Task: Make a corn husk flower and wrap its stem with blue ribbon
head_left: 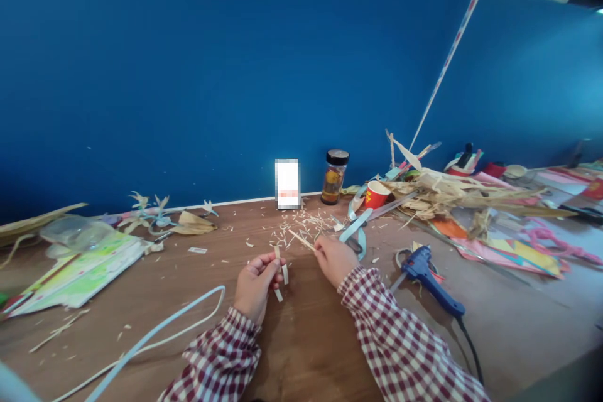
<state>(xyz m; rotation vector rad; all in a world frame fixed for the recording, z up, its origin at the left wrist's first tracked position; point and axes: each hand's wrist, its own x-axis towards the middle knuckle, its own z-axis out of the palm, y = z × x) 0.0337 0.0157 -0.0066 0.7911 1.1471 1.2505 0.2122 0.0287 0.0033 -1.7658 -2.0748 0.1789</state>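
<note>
Low in the middle of the head view, my left hand [254, 286] pinches pale narrow strips [285, 274] between thumb and fingers; they stick out above and below the fingertips. My right hand [335, 259], a short way to the right, is closed on a thin pale stick [301, 239] that points up and left. The stick and the strips are apart. Behind the hands lie many small pale clippings [306, 224] scattered on the brown table [306, 352]. A light blue ribbon [360, 226] curls just beyond my right hand.
A blue glue gun [436, 286] lies to the right, near a red paper cup [377, 193], dried husks [452, 188] and coloured paper. A dark-lidded jar [334, 177] and a blurred white rectangle [287, 182] stand by the blue wall. White cords [160, 333] and painted paper [89, 270] lie left.
</note>
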